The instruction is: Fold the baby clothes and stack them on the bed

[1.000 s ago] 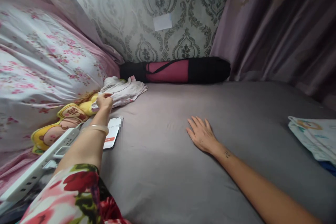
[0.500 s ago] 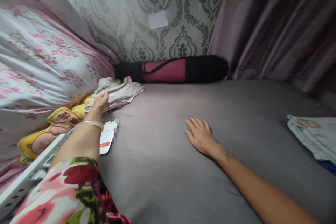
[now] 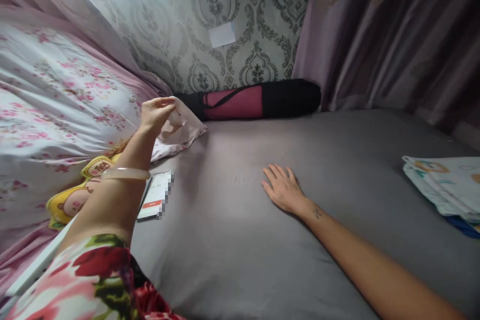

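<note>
At the far left of the grey bed sheet [image 3: 225, 250], my left hand [image 3: 154, 114] pinches the upper edge of a pale, thin cloth [image 3: 187, 127] with small prints. It is lifted, and its lower part rests on the bed; whether it is a garment I cannot tell. My right hand [image 3: 284, 191] lies flat on the sheet, fingers spread, holding nothing. Beside my left forearm lies a phone [image 3: 156, 192] with a lit white screen, its right edge blurred out.
A long black and dark pink bag [image 3: 240, 102] lies along the wall. Yellow printed plush things [image 3: 69, 207] and a white plastic edge [image 3: 35, 265] are at the left by a floral cloth [image 3: 71, 85]. Folded printed fabric [image 3: 446, 182] lies at the right. Curtains [image 3: 360, 45] hang behind.
My left hand has risen and moved slightly right and away, pulling the cloth's edge up off the bed. My right hand stays flat on the sheet. The view has shifted slightly.
</note>
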Demonstrator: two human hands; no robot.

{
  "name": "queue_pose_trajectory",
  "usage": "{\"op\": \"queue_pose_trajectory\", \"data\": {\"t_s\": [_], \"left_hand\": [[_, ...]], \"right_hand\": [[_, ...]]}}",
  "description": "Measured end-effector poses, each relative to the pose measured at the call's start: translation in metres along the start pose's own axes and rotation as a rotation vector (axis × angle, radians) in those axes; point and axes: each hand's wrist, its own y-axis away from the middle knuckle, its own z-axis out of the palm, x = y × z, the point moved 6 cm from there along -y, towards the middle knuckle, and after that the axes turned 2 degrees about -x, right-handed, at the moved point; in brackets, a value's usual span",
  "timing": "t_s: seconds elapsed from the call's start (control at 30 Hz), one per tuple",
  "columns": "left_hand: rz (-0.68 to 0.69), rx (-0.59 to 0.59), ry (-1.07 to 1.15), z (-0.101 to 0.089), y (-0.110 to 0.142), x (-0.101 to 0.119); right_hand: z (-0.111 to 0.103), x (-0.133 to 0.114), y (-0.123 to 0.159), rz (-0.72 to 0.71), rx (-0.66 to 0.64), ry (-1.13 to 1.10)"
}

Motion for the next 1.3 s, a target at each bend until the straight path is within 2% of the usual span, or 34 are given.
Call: {"op": "queue_pose_trajectory", "data": {"t_s": [0.1,0.17,0.27,0.4,0.47,0.53,0.6,0.7,0.77,0.83,0.9,0.93,0.97,1.0,1.1,1.13,1.17,1.23,1.3], "left_hand": [[-0.014,0.002,0.176,0.024,0.016,0.034],[0.020,-0.049,0.277,0.044,0.030,0.058],[0.062,-0.142,0.412,0.071,0.050,0.090],[0.112,-0.308,0.556,0.100,0.078,0.130],[0.160,-0.400,0.607,0.110,0.095,0.150],[0.220,-0.498,0.634,0.117,0.116,0.171],[0.293,-0.604,0.634,0.125,0.138,0.190],[0.394,-0.725,0.620,0.138,0.167,0.210],[0.409,-0.701,0.624,0.147,0.179,0.214],[0.381,-0.542,0.615,0.152,0.186,0.210],[0.323,-0.328,0.565,0.152,0.198,0.201],[0.293,-0.252,0.524,0.153,0.207,0.195],[0.265,-0.223,0.484,0.156,0.219,0.190],[0.260,-0.274,0.428,0.162,0.232,0.186],[0.334,-0.574,0.208,0.191,0.273,0.172],[0.351,-0.644,0.142,0.200,0.282,0.164],[0.354,-0.663,0.098,0.207,0.286,0.156],[0.340,-0.571,0.071,0.214,0.281,0.143],[0.330,-0.402,0.085,0.213,0.266,0.138]], "right_hand": [[0.000,0.000,0.001,-0.013,0.023,-0.034],[-0.001,0.002,0.001,-0.017,0.060,-0.083],[-0.013,0.008,0.000,-0.009,0.227,-0.216],[-0.055,0.017,0.006,-0.003,0.624,-0.414],[-0.083,0.016,0.012,-0.025,0.761,-0.473],[-0.112,0.013,0.018,-0.035,0.831,-0.529],[-0.137,0.010,0.024,-0.018,0.845,-0.606],[-0.159,0.011,0.027,-0.014,0.759,-0.749],[-0.160,0.016,0.023,0.005,0.628,-0.837],[-0.154,0.029,0.018,0.074,0.560,-0.909],[-0.150,0.048,0.015,0.173,0.607,-0.982],[-0.148,0.058,0.015,0.222,0.650,-1.025],[-0.147,0.066,0.014,0.264,0.686,-1.075],[-0.147,0.073,0.014,0.302,0.713,-1.129],[-0.150,0.087,0.015,0.381,0.760,-1.278],[-0.153,0.090,0.016,0.393,0.768,-1.310],[-0.157,0.091,0.018,0.397,0.772,-1.331],[-0.164,0.090,0.021,0.387,0.767,-1.351],[-0.170,0.085,0.025,0.370,0.753,-1.365]]}}
